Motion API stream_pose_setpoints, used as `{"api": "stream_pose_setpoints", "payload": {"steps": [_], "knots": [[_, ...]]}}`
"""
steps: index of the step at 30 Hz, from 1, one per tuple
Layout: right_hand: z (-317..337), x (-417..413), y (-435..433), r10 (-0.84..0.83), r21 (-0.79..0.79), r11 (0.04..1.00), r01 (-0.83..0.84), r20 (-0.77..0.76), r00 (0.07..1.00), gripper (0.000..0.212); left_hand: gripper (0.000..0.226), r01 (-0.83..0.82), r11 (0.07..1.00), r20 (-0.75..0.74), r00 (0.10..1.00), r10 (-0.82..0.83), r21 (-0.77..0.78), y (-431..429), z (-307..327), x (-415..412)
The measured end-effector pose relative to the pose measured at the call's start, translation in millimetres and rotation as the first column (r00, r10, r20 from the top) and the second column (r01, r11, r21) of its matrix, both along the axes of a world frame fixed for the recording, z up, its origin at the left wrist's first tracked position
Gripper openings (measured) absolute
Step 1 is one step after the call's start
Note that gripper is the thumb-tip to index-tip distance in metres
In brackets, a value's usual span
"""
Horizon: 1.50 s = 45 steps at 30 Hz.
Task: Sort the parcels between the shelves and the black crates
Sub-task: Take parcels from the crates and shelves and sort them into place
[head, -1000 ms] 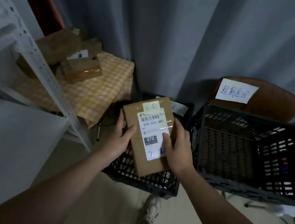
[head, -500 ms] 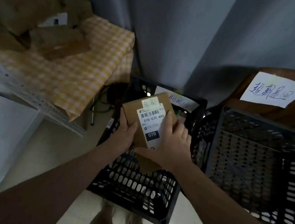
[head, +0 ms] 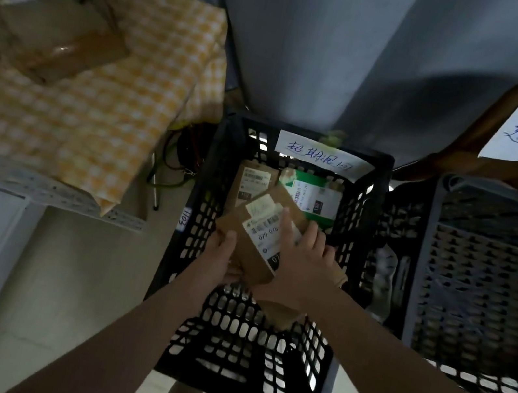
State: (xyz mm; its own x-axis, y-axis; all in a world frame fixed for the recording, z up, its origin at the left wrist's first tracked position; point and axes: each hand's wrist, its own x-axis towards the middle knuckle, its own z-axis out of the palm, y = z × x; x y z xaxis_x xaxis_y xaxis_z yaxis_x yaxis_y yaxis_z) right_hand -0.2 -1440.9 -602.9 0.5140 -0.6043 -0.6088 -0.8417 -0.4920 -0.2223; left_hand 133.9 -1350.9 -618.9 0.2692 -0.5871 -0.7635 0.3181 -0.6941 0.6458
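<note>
Sorting is partway along, I am judging: a brown parcel (head: 251,184) and a green-and-white parcel (head: 316,195) are already lying in the black crate (head: 204,187), just beyond my grip. I am holding the cardboard parcel (head: 256,233) over that crate. My left grip (head: 223,259) is pinching its left edge, thumb on top, and my right grip (head: 304,265) is lying flat on its label, fingers straight. It is not yet resting inside. Well left of my grip, cardboard boxes (head: 48,34) are waiting on the checked cloth (head: 158,52). Right of it, the second black crate (head: 478,267) is showing me no parcel.
</note>
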Motion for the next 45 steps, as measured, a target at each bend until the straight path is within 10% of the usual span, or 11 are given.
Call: {"api": "stream_pose_setpoints", "payload": {"steps": [6, 16, 22, 27, 33, 38, 42, 45], "knots": [[-56.9, -11.1, -17.5, 0.393, 0.057, 0.919, -0.39, -0.068, 0.917, 0.143, 0.054, 0.242, 0.929, 0.143, 0.946, -0.29, 0.28, 6.5, -55.4, 24.2], [-137.8, -24.4, -38.4, 0.388, 0.082, 0.922, -0.379, -0.201, 0.9, 0.144, 0.04, 0.397, 0.889, 0.108, 0.897, -0.429, 0.227, -12.4, -129.4, -8.7], [-173.2, -2.9, 23.3, -0.053, 0.154, 0.986, 0.061, -0.055, 0.997, 0.136, 0.042, -0.024, 0.978, 0.263, 0.964, -0.032, 0.206, -7.8, -156.7, 3.2], [-221.7, 6.4, 57.5, -0.611, 0.28, 0.748, 0.602, -0.065, 0.789, 0.091, 0.011, 0.225, 0.924, 0.203, 0.933, -0.296, 0.31, 18.6, -164.4, -2.8], [-241.8, -5.4, 46.1, -0.759, 0.437, 0.578, 0.689, -0.02, 0.65, 0.053, 0.049, 0.364, 0.831, 0.337, 0.787, -0.516, 0.422, 30.0, -177.8, -3.1], [-243.4, 3.4, 45.4, -0.765, 0.486, 0.617, 0.619, 0.187, 0.616, 0.045, 0.067, 0.211, 0.936, 0.316, 0.901, -0.298, 0.282, 53.0, -189.9, -3.6], [-240.7, 14.5, 49.4, -0.825, 0.616, 0.539, 0.575, 0.247, 0.509, 0.047, 0.095, 0.328, 0.86, 0.508, 0.702, -0.499, 0.391, 63.0, -201.3, 4.6], [-243.8, 19.3, 50.0, -0.863, 0.667, 0.48, 0.571, 0.241, 0.444, 0.06, 0.089, 0.58, 0.638, 0.626, 0.262, -0.734, 0.506, 66.4, -196.4, -6.3]]}}
